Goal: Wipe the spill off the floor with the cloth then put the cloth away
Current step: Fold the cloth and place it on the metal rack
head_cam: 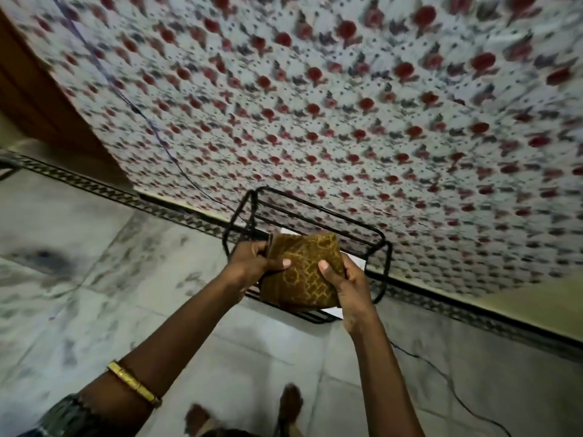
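Note:
A folded brown cloth with a gold pattern is held between both hands above a black wire rack. My left hand grips its left edge, thumb on top. My right hand grips its right edge, thumb on top too. The rack stands on the pale marble floor against the wall, with something white lying in it under the cloth. A dark blurred patch shows on the floor at the far left; what it is cannot be told.
A floral sheet with red flowers covers the wall behind the rack. A brown wooden panel stands at the left. A thin black cable runs over the floor at the right. My feet show at the bottom.

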The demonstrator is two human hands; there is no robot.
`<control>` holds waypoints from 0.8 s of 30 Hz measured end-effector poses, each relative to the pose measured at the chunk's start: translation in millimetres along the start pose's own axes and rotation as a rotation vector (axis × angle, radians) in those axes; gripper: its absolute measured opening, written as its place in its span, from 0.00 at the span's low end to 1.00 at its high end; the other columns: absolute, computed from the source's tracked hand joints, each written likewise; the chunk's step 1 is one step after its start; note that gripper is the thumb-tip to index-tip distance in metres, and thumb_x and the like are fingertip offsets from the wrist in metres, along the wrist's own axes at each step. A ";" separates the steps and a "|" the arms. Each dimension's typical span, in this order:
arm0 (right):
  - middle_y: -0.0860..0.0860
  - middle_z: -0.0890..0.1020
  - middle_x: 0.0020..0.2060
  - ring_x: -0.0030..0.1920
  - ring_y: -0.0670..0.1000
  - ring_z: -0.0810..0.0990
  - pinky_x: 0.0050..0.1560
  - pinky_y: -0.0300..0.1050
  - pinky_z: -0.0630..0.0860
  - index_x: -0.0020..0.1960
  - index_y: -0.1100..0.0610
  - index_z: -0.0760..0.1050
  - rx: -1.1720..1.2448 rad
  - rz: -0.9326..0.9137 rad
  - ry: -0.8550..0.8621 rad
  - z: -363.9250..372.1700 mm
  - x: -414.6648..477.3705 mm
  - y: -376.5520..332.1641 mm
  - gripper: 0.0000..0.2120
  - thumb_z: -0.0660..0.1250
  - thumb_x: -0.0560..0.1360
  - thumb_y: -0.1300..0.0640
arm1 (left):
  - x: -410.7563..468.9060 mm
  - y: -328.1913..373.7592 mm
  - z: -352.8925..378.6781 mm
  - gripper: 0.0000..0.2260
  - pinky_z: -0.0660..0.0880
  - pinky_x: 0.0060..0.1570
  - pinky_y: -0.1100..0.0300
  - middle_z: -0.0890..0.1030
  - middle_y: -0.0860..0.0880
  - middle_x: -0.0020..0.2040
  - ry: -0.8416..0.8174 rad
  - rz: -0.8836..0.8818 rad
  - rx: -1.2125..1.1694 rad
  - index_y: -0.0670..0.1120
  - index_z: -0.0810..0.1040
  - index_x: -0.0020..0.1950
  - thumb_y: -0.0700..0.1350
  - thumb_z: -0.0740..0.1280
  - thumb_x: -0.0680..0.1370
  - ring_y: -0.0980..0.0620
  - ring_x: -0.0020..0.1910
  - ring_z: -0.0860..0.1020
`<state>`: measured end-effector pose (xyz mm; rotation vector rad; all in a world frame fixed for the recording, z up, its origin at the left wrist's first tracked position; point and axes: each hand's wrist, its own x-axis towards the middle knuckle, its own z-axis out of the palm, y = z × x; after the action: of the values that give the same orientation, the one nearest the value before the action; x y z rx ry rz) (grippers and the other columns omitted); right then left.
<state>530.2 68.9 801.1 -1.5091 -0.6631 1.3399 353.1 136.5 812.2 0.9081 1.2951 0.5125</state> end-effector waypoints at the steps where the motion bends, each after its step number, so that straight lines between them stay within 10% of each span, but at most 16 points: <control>1: 0.49 0.84 0.50 0.50 0.50 0.83 0.48 0.44 0.81 0.52 0.49 0.78 0.002 0.010 0.013 -18.7 7.9 4.5 0.08 0.69 0.75 0.58 | 9.9 -2.2 20.8 0.18 0.80 0.37 0.62 0.83 0.45 0.50 -0.004 0.014 0.014 0.41 0.79 0.59 0.38 0.75 0.70 0.51 0.44 0.81; 14: 0.50 0.81 0.49 0.53 0.55 0.80 0.52 0.53 0.80 0.51 0.48 0.77 -0.097 0.117 0.239 -146.8 157.7 134.9 0.07 0.70 0.74 0.56 | 206.9 -112.0 142.8 0.23 0.79 0.55 0.43 0.84 0.44 0.52 0.070 0.033 0.216 0.44 0.83 0.55 0.49 0.79 0.63 0.44 0.52 0.82; 24: 0.56 0.80 0.52 0.48 0.52 0.76 0.43 0.39 0.71 0.60 0.58 0.75 -0.302 0.188 0.354 -162.7 280.0 291.4 0.12 0.66 0.77 0.59 | 358.0 -231.0 154.9 0.16 0.78 0.55 0.55 0.85 0.44 0.52 0.060 0.110 0.471 0.44 0.83 0.55 0.46 0.76 0.69 0.47 0.52 0.82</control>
<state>695.4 154.6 407.2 -2.0356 -0.5205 1.0988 549.1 237.2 415.9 1.3678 1.4555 0.3236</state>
